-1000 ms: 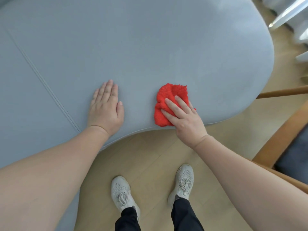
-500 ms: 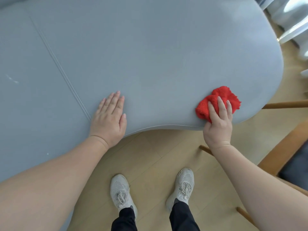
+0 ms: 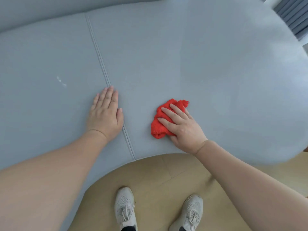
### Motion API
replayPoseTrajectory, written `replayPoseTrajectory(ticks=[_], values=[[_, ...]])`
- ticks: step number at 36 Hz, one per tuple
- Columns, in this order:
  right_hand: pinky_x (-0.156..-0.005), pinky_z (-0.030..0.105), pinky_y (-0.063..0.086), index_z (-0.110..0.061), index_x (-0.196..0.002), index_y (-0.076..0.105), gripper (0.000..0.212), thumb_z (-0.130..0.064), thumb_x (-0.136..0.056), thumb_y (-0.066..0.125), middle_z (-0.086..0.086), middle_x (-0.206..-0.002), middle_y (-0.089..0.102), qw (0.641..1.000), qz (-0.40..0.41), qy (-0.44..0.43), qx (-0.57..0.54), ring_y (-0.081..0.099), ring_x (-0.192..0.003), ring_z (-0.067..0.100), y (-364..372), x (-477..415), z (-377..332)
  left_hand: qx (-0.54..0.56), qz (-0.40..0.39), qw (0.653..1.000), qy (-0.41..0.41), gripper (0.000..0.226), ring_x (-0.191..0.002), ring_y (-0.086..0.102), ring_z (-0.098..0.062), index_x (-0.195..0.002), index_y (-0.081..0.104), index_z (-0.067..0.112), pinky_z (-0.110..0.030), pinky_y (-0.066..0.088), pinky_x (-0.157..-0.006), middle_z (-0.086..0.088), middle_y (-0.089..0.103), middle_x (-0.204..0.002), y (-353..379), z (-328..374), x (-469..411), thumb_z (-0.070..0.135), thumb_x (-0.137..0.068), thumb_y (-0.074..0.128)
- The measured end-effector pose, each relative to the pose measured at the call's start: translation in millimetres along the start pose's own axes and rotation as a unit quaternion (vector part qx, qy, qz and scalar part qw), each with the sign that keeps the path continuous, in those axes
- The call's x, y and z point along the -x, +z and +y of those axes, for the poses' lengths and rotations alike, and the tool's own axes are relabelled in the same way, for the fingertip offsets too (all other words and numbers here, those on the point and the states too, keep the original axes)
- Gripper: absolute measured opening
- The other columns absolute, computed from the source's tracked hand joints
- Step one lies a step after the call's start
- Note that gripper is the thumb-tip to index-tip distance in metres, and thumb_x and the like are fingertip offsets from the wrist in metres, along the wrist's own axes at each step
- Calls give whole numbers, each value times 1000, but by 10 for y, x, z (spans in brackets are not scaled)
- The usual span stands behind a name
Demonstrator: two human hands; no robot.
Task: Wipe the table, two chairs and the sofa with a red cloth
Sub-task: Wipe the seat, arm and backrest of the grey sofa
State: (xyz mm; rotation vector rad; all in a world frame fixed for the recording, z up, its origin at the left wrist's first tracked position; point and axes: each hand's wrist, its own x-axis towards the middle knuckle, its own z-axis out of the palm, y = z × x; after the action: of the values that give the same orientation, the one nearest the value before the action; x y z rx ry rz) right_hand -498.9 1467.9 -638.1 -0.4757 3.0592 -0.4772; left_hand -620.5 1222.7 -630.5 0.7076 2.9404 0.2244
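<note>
Red cloth (image 3: 160,126) is sliding back left from the sofa's (image 3: 191,47) near right edge toward the seam (image 3: 99,55), my right hand (image 3: 184,129) pressing it, fingers spread; left hand (image 3: 105,116) bracing, fingers together. This cushion seems nearly wiped.

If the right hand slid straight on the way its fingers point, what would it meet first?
Probably the seam across the sofa, passing beyond the left hand; only bare cushion before that.
</note>
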Motion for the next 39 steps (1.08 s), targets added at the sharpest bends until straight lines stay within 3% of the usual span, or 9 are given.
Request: replayPoseTrajectory(ticks=[3,11,20,30,34,39], values=[[-103,62,37,-16,-127,62,49,-21,-80,47,13,-142,50,1000,-17,21,-4,43,-132,41,-42,-322,95,15,-2,999,-51,69,-146,15,-27,-148,25,0,-32,-1,-117,-16,21,-156,82,-33,-118,33,-87,28],[-106,60,32,-13,-127,61,49,-21,-82,44,13,-140,52,999,-11,42,-17,44,-130,39,-161,-916,460,43,-4,999,-30,67,-142,26,-30,-144,33,-2,-35,5,-118,-19,31,-152,138,-103,-96,31,-86,32],[-112,57,25,-14,-134,56,57,-24,-80,38,12,-147,44,990,-14,137,-20,35,-137,38,-293,-1523,860,56,-11,998,-12,66,-142,21,-30,-143,32,-4,-41,9,-118,-20,30,-151,177,-144,-84,31,-87,34],[-114,55,22,-13,-134,55,57,-23,-81,40,13,-149,41,996,-22,85,-21,32,-138,39,-407,-1991,1392,40,-23,999,-17,65,-141,23,-32,-143,31,-4,-42,11,-118,-18,28,-152,166,-136,-104,30,-86,34],[-117,51,15,-17,-140,49,57,-19,-83,43,11,-153,33,993,-37,110,-10,23,-142,39,-514,-2360,1699,36,-30,999,-23,66,-141,24,-32,-143,30,-4,-41,10,-119,-19,29,-152,155,-124,-95,29,-86,34],[-115,50,22,-18,-140,48,52,-23,-88,43,16,-150,34,992,-8,128,-13,27,-139,39,-557,-2749,1962,29,-15,999,-17,65,-142,22,-31,-143,29,-3,-42,12,-119,-18,29,-151,175,-122,-97,28,-86,34]])
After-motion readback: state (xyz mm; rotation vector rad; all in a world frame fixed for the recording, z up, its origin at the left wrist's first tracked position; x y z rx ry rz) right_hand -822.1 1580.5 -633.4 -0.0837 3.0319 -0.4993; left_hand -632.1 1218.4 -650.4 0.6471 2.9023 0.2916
